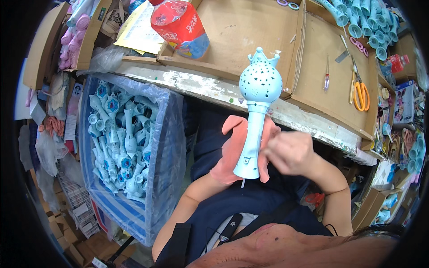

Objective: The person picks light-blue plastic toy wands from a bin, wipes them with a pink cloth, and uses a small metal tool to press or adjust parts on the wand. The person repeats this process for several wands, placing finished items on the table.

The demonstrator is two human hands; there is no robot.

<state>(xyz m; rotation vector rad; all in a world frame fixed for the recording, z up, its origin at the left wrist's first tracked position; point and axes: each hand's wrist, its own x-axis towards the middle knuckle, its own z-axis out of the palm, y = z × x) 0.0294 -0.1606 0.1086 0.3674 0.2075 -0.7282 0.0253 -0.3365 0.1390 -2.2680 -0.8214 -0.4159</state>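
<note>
A light blue toy wand (261,85) stands nearly upright before me, with a round head pierced by star-shaped holes and a small crown on top. Wrapped around its handle from behind is my left hand (229,145), in a coral-pink glove. My right hand (292,151), bare, is beside the handle's right side with its fingers curled together. Whatever those fingertips pinch, if anything, is too blurred to make out. A thin pale pin-like piece (243,183) sticks out below the handle's base.
At left stands a plastic-lined bin (167,147) full of light blue wand parts. Shallow cardboard trays (250,33) lie on the bench ahead, with orange-handled scissors (361,96) and a screwdriver (326,78). A red-labelled bottle (181,29) stands at their left; blue handles (366,20) pile up far right.
</note>
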